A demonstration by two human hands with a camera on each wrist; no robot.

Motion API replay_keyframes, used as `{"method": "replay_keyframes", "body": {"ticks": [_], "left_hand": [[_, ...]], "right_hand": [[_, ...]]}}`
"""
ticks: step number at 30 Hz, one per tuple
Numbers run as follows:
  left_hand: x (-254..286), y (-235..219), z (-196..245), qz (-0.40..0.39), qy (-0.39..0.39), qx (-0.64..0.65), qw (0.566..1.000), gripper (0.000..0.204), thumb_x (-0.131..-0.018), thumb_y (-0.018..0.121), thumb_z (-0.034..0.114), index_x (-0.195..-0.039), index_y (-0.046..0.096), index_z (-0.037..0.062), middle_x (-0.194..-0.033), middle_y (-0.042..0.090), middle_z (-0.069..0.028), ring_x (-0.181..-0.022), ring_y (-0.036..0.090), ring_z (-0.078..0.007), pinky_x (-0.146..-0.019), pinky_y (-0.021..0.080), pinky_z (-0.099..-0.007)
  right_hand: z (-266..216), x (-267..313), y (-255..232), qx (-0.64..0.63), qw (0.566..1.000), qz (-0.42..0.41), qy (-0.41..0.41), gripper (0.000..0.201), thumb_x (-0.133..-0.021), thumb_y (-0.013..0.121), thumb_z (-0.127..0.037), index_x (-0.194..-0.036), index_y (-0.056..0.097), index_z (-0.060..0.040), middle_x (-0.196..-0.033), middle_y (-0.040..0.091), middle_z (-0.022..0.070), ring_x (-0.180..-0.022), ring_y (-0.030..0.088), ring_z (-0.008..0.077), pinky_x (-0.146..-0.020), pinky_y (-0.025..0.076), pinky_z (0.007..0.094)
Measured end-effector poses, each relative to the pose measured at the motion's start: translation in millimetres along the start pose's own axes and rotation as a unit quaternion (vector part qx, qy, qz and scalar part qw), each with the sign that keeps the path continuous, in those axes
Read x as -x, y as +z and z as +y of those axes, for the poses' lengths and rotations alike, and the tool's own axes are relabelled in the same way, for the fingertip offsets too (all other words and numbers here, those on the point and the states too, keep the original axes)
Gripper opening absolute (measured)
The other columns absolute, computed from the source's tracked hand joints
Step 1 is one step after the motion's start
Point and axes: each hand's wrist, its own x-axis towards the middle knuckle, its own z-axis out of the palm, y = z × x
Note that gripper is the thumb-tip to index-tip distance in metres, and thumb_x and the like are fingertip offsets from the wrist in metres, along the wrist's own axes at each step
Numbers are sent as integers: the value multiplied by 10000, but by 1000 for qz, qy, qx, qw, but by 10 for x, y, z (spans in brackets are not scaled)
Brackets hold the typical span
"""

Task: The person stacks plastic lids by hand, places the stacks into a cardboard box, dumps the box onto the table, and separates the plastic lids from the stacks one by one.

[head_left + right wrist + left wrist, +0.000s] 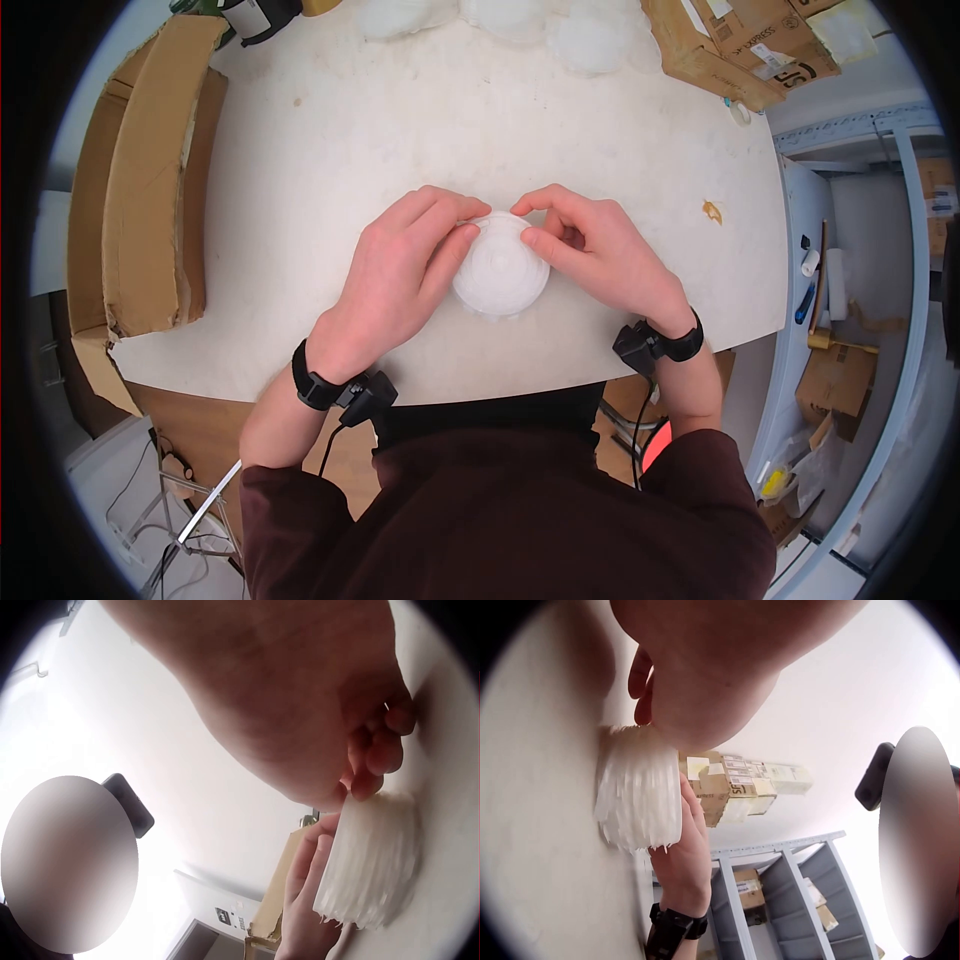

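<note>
A round white stack of thin, ragged-edged discs (502,268) stands on the pale table near its front edge. In the left wrist view the stack (639,791) shows many layered edges. The left hand (405,260) touches its upper left rim with thumb and fingertips. At the upper right rim, the right hand (605,250) has its thumb and bent index finger on the top edge. From the right wrist view, the right hand's fingers curl at the rim of the stack (371,862). Whether a layer is pinched between fingertips is too small to tell.
A long open cardboard box (150,190) lies along the table's left side. More cardboard boxes (740,50) stand at the back right, beside a tape roll (738,112). Clear bags with whitish contents (590,45) lie at the back. Blue-grey shelving (905,300) stands at the right.
</note>
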Motion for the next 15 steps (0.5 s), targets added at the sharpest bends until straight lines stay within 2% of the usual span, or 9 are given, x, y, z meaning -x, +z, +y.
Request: {"method": "replay_keyframes", "body": {"ticks": [1,3,7,11,12,14,15], "left_hand": [[-3,2,-7,0,10,-6,1000,177,-1042,664,53,-1196,746,25,-1078,728,-128,-973,719,-326,-840,590,-414],[-2,1,-14,1,14,-8,1000,182,-1041,659,49,-1199,747,26,-1082,729,-128,-980,718,-327,-842,591,-416],[-4,-19,0,0,22,-19,1000,187,-1041,657,46,-1201,752,32,-1086,733,-127,-988,719,-326,-846,593,-419],[0,-43,38,-1,19,-11,1000,198,-1051,624,22,-1202,749,-1,-1099,744,-154,-994,727,-331,-885,591,-405],[3,-43,37,0,19,-10,1000,196,-1050,628,27,-1200,750,2,-1098,744,-156,-993,727,-334,-885,592,-407],[1,-46,37,5,25,-9,1000,194,-1048,632,32,-1199,751,4,-1098,744,-157,-992,728,-337,-885,593,-409],[5,-49,40,5,25,-10,1000,191,-1048,635,38,-1196,751,8,-1095,743,-156,-990,726,-337,-883,593,-409]], "right_hand": [[-13,3,-5,3,1000,2,-4,232,-1074,692,-171,-1273,705,-53,-705,615,35,-643,545,135,-620,440,315],[-34,7,-18,-13,1000,-17,15,261,-1069,699,-157,-1309,715,-55,-739,567,-31,-684,488,70,-637,407,267],[-10,-16,-64,-3,1000,17,-5,237,-1071,702,-158,-1284,718,-56,-738,558,-39,-674,475,71,-629,391,268],[250,-224,-275,35,981,188,-5,241,-1066,727,-218,-1199,699,-19,-816,663,21,-708,578,126,-697,502,291],[298,-305,-387,38,981,191,-9,241,-1066,727,-218,-1199,699,-19,-816,663,21,-708,578,126,-697,502,291],[379,-482,-673,139,949,279,-46,288,-1062,731,-249,-1230,690,-19,-884,720,35,-767,654,149,-750,541,310],[426,-593,-821,142,947,282,-49,288,-1062,731,-249,-1230,690,-19,-884,720,35,-767,654,149,-750,541,310]]}}
